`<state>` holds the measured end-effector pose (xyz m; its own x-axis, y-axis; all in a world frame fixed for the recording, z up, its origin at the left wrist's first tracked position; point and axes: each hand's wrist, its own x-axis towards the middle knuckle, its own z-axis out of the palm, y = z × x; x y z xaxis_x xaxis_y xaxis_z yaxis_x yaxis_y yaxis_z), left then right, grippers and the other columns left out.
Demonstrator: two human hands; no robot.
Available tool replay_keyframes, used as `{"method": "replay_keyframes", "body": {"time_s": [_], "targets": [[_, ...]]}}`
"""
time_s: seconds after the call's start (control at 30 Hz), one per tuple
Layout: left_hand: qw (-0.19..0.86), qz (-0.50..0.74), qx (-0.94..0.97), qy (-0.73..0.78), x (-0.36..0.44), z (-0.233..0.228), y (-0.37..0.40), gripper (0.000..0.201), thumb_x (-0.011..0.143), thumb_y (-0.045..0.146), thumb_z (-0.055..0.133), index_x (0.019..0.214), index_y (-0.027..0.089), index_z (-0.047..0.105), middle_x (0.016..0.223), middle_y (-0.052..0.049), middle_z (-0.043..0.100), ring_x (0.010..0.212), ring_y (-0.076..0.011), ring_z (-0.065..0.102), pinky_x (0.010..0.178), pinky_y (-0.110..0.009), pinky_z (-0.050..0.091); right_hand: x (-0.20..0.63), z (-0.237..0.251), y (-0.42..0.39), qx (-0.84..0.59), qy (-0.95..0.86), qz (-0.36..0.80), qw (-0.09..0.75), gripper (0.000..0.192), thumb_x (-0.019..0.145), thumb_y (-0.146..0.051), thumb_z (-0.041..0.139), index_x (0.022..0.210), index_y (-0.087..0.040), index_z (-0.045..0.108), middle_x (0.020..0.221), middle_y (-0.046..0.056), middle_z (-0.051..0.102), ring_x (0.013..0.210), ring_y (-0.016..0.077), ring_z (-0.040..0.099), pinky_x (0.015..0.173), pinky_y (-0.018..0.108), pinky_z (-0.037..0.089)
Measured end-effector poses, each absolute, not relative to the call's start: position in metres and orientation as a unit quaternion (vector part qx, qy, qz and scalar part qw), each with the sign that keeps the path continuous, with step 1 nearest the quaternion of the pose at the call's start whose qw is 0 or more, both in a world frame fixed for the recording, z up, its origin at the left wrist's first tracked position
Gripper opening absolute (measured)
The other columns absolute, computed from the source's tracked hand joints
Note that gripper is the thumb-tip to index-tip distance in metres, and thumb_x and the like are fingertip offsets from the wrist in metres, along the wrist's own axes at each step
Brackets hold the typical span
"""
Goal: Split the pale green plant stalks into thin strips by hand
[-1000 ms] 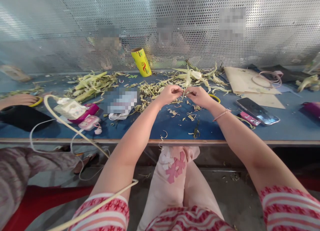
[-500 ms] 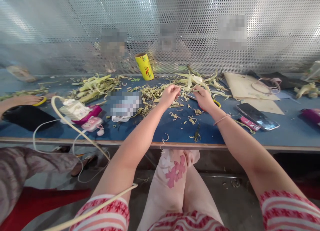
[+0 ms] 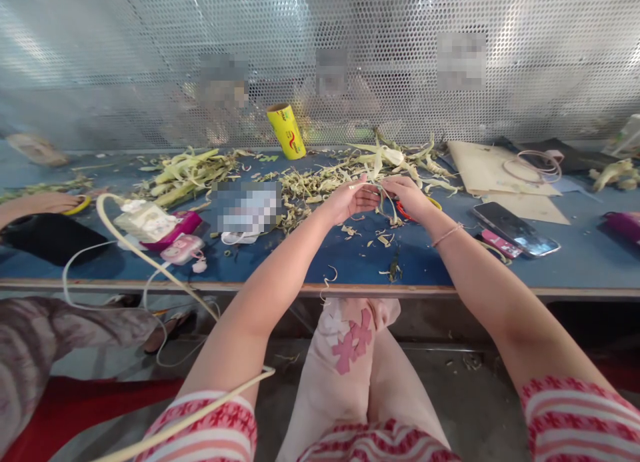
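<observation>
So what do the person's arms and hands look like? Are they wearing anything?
Both arms are bare from the short sleeves down. The sleeves are striped red, pink and white with a small red pattern. The left hand has nothing on it. By the right hand, a thin pinkish bracelet circles the wrist. No gloves or watch show.

Lots you can't make out here. The flat thing lying on the blue tabletop (image 3: 575,262) left of the hands is pixelated into a grey-white blurred patch (image 3: 245,207), so no idea what it is. Three more blurred blocks (image 3: 461,59) sit behind the perforated metal screen (image 3: 100,62). Whatever thin pale green strip (image 3: 385,199) the left hand (image 3: 350,201) and right hand (image 3: 409,197) pinch is mostly covered by fingers. A co-worker's bare hand (image 3: 37,202) is cut off at the left edge, and a purple object (image 3: 625,223) at the right edge.
</observation>
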<state>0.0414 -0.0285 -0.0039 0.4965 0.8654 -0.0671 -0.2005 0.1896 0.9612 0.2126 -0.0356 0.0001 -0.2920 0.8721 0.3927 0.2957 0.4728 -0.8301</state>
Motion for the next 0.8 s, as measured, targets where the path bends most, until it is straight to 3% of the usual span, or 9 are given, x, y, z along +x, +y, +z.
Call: {"method": "replay_keyframes", "body": {"time_s": [0.17,0.27,0.4,0.63,0.7,0.8], "targets": [[0.666,0.385,0.546,0.332,0.041,-0.003,-0.033,0.012,0.082,0.027,0.064,0.084,0.017,0.060,0.067,-0.001,0.068,0.057,-0.0081,0.063,0.064,-0.024,0.053,0.217,0.001,-0.034,-0.369,-0.791,0.278,0.401,0.039,0.085,-0.041,0.042,0.052,-0.022,0.030,0.056,-0.001,0.034,0.057,0.0140,0.033,0.060,0.032,0.031],[0.654,0.388,0.552,0.342,0.043,-0.003,-0.037,0.014,0.079,0.025,0.068,0.080,0.015,0.057,0.066,0.000,0.066,0.056,-0.0066,0.062,0.064,-0.023,0.052,0.220,0.000,-0.031,-0.366,-0.823,0.239,0.363,0.036,0.085,-0.033,0.039,0.052,-0.023,0.028,0.057,0.000,0.034,0.060,0.0156,0.036,0.063,0.033,0.034],[0.633,0.401,0.564,0.347,0.046,-0.003,-0.038,0.019,0.074,0.023,0.072,0.077,0.014,0.057,0.063,0.003,0.062,0.053,-0.0052,0.059,0.063,-0.023,0.051,0.223,-0.004,-0.026,-0.363,-0.849,0.196,0.330,0.027,0.083,-0.027,0.037,0.057,-0.022,0.037,0.062,0.003,0.046,0.065,0.0169,0.043,0.068,0.033,0.038],[0.607,0.410,0.574,0.366,0.049,-0.005,-0.039,0.018,0.071,0.012,0.071,0.078,0.015,0.055,0.061,0.004,0.061,0.055,-0.0068,0.060,0.064,-0.025,0.051,0.223,-0.006,-0.024,-0.411,-0.870,0.094,0.255,0.023,0.083,-0.026,0.035,0.061,-0.022,0.040,0.072,0.007,0.054,0.075,0.0209,0.051,0.074,0.038,0.042],[0.597,0.424,0.567,0.377,0.050,-0.005,-0.039,0.013,0.073,0.008,0.066,0.078,0.015,0.055,0.060,0.004,0.061,0.052,-0.0066,0.059,0.061,-0.024,0.051,0.221,-0.007,-0.027,-0.453,-0.848,0.097,0.259,0.020,0.084,-0.028,0.037,0.068,-0.021,0.047,0.080,0.009,0.058,0.082,0.0232,0.054,0.079,0.042,0.042],[0.584,0.437,0.561,0.391,0.051,-0.004,-0.039,0.010,0.074,0.006,0.062,0.076,0.014,0.056,0.061,0.003,0.061,0.052,-0.0061,0.058,0.061,-0.024,0.051,0.218,-0.008,-0.032,-0.470,-0.817,0.071,0.328,0.018,0.082,-0.029,0.046,0.093,-0.021,0.057,0.100,0.010,0.059,0.098,0.0268,0.053,0.087,0.048,0.042]]}}
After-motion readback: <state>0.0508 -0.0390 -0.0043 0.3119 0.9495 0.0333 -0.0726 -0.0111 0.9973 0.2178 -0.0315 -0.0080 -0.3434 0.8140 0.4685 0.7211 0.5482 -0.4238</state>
